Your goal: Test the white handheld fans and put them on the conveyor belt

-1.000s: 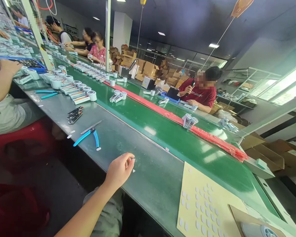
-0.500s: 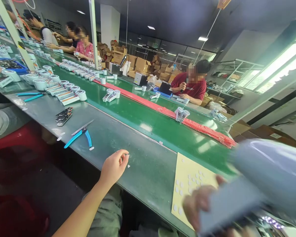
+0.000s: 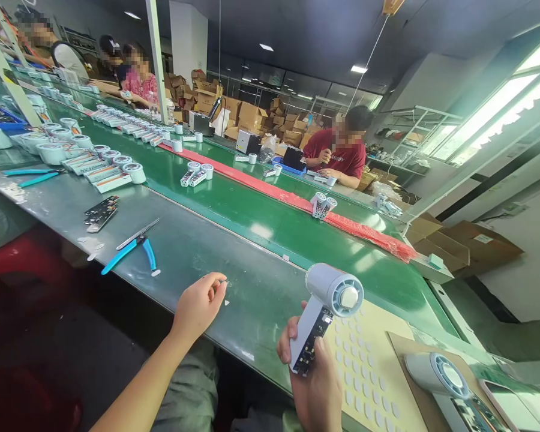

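Observation:
In my right hand [image 3: 315, 378] is a light-blue handheld fan [image 3: 300, 330], held by its handle with the round head up. The handle's open side shows a black circuit board, and a white piece covers the middle of the fan's grille. My left hand [image 3: 201, 303] rests at the bench's front edge, thumb and fingers pinched together; whatever they hold, if anything, is too small to name. A tiny white scrap [image 3: 227, 303] lies beside its fingertips. Beneath and right of the held fan lies a cream sheet [image 3: 398, 327] with rows of small white oval stickers.
Another fan [image 3: 436, 378] lies on a brown board at the right, near a phone-like object [image 3: 508, 402]. To the left are blue-handled pliers [image 3: 126, 255], loose circuit boards [image 3: 101, 213] and grouped fans [image 3: 117, 171]. Beyond runs a green conveyor [image 3: 234, 210]; co-workers sit across it.
The fan in my right hand has moved left and away from the camera, from a large blur at the right to above the sticker sheet. My left hand keeps its pinch.

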A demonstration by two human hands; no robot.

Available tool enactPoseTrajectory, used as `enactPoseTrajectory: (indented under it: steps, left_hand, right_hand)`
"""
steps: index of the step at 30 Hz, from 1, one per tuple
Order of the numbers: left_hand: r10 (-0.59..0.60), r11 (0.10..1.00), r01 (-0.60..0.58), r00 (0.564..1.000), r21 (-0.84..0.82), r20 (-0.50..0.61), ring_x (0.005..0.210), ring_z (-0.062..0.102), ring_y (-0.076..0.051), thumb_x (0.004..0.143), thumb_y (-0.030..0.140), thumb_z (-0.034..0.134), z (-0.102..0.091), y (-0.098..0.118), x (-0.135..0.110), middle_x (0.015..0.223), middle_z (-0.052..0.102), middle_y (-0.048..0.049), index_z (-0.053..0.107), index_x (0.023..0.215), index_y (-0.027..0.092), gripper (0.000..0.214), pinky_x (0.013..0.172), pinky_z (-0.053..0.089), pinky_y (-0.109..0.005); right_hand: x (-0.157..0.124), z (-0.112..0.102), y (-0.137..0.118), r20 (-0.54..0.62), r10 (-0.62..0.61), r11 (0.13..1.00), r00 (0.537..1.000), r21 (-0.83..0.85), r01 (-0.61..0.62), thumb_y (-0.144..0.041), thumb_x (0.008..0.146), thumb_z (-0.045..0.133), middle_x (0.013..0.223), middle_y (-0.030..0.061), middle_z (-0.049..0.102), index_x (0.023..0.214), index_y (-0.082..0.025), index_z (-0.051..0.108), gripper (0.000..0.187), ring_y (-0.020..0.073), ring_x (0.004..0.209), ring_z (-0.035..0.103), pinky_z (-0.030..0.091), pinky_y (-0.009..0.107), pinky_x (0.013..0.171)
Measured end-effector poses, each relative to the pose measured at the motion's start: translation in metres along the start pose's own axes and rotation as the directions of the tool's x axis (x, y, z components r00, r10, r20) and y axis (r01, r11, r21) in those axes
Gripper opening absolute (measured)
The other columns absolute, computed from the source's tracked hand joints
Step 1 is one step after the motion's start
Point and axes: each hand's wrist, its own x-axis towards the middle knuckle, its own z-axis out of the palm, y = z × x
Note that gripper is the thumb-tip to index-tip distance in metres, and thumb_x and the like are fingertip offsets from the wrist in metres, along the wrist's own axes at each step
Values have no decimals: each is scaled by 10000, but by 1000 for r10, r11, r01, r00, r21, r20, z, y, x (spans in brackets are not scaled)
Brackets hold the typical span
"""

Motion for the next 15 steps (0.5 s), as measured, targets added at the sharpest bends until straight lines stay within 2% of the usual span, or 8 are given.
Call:
enactPoseTrajectory:
  steps: [3, 7, 11, 15]
  left_hand:
    - [-3, 1000, 3, 1000, 4, 6, 571, 540, -127, 861, 385, 399, 1, -2, 0, 694, 605, 21, 591, 932, 231, 256, 551, 395, -229]
    - [-11, 1000, 11, 1000, 7, 9, 589, 547, -129, 863, 382, 404, 3, -3, 1, 709, 608, 24, 587, 943, 239, 245, 569, 399, -232]
    - [-15, 1000, 15, 1000, 3, 13, 593, 545, -135, 861, 391, 405, 2, -2, 1, 718, 609, 18, 587, 939, 235, 251, 584, 400, -241]
    - [-18, 1000, 18, 1000, 4, 18, 590, 542, -128, 861, 397, 412, 2, -2, 0, 719, 608, 29, 584, 938, 242, 244, 587, 400, -236]
  right_hand:
    - [2, -1, 4, 11, 12, 1000, 1000, 7, -12, -522, 917, 388, 744, -2, 434, 1134, -285, 430, 325, 133, 521, 372, 265, 261, 526]
    - [3, -6, 9, 32, 6, 1000, 999, -20, -5, -443, 939, 388, 747, -1, 444, 1077, -253, 461, 246, 120, 526, 379, 255, 251, 522]
    - [5, -10, 11, 56, 15, 1000, 998, 10, -16, -450, 944, 366, 748, 1, 442, 1056, -242, 464, 257, 127, 540, 388, 272, 258, 529]
    - [7, -13, 15, 24, 13, 999, 1000, -30, -13, -449, 939, 383, 748, 2, 445, 1052, -233, 453, 254, 126, 540, 386, 275, 255, 532]
